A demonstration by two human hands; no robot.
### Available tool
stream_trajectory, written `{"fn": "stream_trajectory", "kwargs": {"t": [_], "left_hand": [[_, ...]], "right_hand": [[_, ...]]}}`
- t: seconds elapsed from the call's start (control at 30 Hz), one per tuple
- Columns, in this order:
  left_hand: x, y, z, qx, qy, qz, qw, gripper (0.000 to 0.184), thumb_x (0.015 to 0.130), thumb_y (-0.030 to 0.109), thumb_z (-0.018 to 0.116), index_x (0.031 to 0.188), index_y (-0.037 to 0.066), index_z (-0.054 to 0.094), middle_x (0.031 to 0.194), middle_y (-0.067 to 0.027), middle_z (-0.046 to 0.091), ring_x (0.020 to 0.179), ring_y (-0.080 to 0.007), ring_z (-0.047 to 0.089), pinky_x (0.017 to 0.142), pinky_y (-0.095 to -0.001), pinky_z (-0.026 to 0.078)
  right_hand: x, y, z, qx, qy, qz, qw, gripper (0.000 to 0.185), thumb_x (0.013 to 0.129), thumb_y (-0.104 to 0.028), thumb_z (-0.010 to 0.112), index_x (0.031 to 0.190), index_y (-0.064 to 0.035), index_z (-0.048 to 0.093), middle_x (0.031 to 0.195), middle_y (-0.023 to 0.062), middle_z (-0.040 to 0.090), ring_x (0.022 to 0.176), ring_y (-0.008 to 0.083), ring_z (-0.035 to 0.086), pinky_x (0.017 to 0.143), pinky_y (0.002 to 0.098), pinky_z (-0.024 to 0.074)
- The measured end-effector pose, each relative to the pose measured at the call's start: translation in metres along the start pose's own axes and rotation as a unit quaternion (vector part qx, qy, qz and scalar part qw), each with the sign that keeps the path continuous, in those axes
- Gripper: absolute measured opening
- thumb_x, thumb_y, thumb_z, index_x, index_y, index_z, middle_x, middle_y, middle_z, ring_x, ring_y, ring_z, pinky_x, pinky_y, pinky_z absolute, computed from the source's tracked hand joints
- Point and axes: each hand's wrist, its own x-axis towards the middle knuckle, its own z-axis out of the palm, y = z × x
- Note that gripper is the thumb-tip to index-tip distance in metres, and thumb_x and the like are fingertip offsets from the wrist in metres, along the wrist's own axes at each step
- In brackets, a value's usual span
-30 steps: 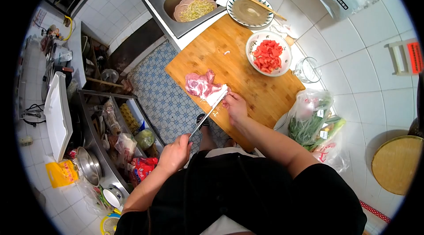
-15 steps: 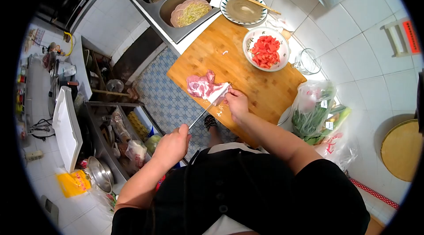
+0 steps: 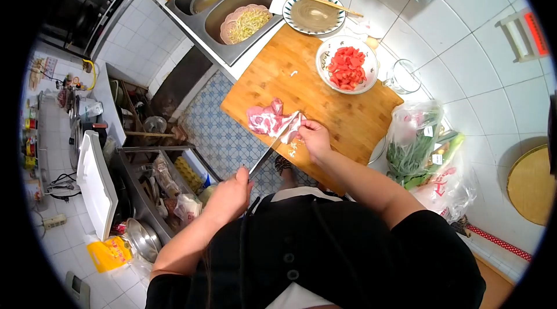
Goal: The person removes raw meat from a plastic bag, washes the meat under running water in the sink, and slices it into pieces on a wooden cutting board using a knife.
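A piece of raw meat (image 3: 266, 120), pink with white fat, lies near the left edge of the wooden cutting board (image 3: 342, 129). My left hand (image 3: 229, 196) is closed round the handle of a knife (image 3: 261, 161); its blade reaches up to the right, against the meat's near right end. With fingers pinched, my right hand (image 3: 314, 138) holds the pale, fatty right end of that meat. Small whitish scraps (image 3: 293, 149) lie on the board just below the blade. Behind the meat stands a bowl of chopped tomato (image 3: 347, 68).
Beyond the board are a patterned plate (image 3: 313, 16) with chopsticks (image 3: 331, 4) and a glass (image 3: 403, 77). The double sink (image 3: 229, 51) holds a pink basket of bean sprouts (image 3: 246, 24). Bagged green vegetables (image 3: 415, 146) stand at right; an open drawer (image 3: 168, 193) lies at left.
The view has shifted slightly. My left hand stays on the knife, its blade still at the meat's right end. My right hand has lifted and folded that end a little.
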Motion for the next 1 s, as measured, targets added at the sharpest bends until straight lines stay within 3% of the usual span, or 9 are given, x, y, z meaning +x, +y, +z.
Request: {"fn": "stream_trajectory", "kwargs": {"t": [0.27,0.33,0.4,0.47,0.67,0.73,0.87,0.93,1.0], "left_hand": [[0.026,0.005,0.031,-0.037,0.044,0.015,0.998,0.025,0.094,0.021,0.05,0.097,0.0,0.039,0.083,-0.0279,0.062,0.071,-0.0458,0.062,0.062,-0.0544,0.05],[0.034,0.015,0.035,-0.05,0.05,0.002,0.997,0.025,0.094,0.022,0.049,0.096,-0.001,0.039,0.084,-0.0286,0.062,0.071,-0.0467,0.062,0.062,-0.0547,0.05],[0.037,0.026,0.039,-0.06,0.041,-0.031,0.997,0.025,0.095,0.022,0.048,0.096,-0.001,0.038,0.083,-0.0295,0.061,0.071,-0.0478,0.061,0.063,-0.055,0.05],[0.032,0.028,0.041,-0.082,0.059,-0.018,0.995,0.024,0.095,0.021,0.048,0.096,-0.001,0.038,0.083,-0.0299,0.06,0.071,-0.0492,0.061,0.063,-0.0554,0.049],[0.055,0.041,0.037,-0.085,0.069,-0.008,0.994,0.024,0.093,0.02,0.051,0.097,-0.001,0.04,0.083,-0.0311,0.062,0.072,-0.0473,0.061,0.063,-0.0556,0.048],[0.076,0.043,0.029,-0.079,0.073,0.009,0.994,0.024,0.092,0.02,0.051,0.097,-0.001,0.041,0.082,-0.0306,0.062,0.072,-0.0472,0.061,0.064,-0.0558,0.048],[0.053,0.034,0.027,-0.082,0.067,0.015,0.994,0.024,0.092,0.019,0.052,0.098,-0.002,0.041,0.077,-0.0292,0.062,0.072,-0.0474,0.061,0.064,-0.0557,0.048],[0.046,0.031,0.031,-0.072,0.039,-0.012,0.997,0.025,0.091,0.019,0.053,0.099,-0.002,0.041,0.078,-0.0297,0.062,0.072,-0.0471,0.062,0.064,-0.0553,0.048],[0.049,0.036,0.034,-0.088,0.057,-0.004,0.995,0.024,0.091,0.018,0.053,0.099,-0.002,0.041,0.078,-0.0299,0.062,0.073,-0.0467,0.062,0.064,-0.0548,0.049]], "right_hand": [[-0.004,-0.004,0.007,0.022,0.018,0.016,0.999,0.007,0.08,0.001,0.061,0.087,0.0003,0.063,0.076,0.0035,0.062,0.068,0.0129,0.058,0.065,0.0263,0.0478],[-0.007,-0.004,0.004,0.102,-0.076,-0.026,0.992,0.009,0.082,0.002,0.059,0.089,0.0006,0.063,0.081,0.0036,0.063,0.068,0.0117,0.058,0.064,0.0238,0.0477],[-0.007,-0.004,0.005,0.107,-0.063,-0.02,0.992,0.01,0.083,0.003,0.057,0.09,0.0009,0.063,0.082,0.0035,0.064,0.067,0.0111,0.058,0.063,0.0225,0.0472],[-0.001,-0.004,0.01,0.034,0.054,0.034,0.997,0.01,0.083,0.003,0.057,0.089,0.001,0.064,0.081,0.003,0.064,0.066,0.0111,0.057,0.062,0.0225,0.0465],[0.003,0.008,0.006,0.01,0.012,0.007,1.0,0.01,0.082,0.004,0.056,0.085,0.0012,0.065,0.077,0.0035,0.064,0.064,0.011,0.056,0.061,0.0226,0.0443],[-0.026,-0.026,0.012,0.062,-0.063,-0.012,0.996,0.01,0.082,0.004,0.056,0.085,0.0014,0.066,0.078,0.0034,0.064,0.063,0.011,0.056,0.062,0.0228,0.0446],[-0.002,-0.001,0.005,0.024,0.011,0.019,0.999,0.012,0.082,0.005,0.055,0.087,0.0015,0.067,0.076,0.0025,0.064,0.062,0.0101,0.055,0.062,0.0224,0.0448],[-0.01,-0.001,0.004,-0.064,-0.047,-0.169,0.982,0.014,0.083,0.005,0.055,0.087,0.0013,0.067,0.076,0.0022,0.065,0.063,0.0096,0.055,0.061,0.0223,0.045],[-0.014,0.001,0.005,-0.075,-0.048,-0.171,0.981,0.014,0.083,0.005,0.055,0.087,0.0012,0.068,0.077,0.0019,0.065,0.063,0.0092,0.056,0.062,0.0221,0.0453]]}}
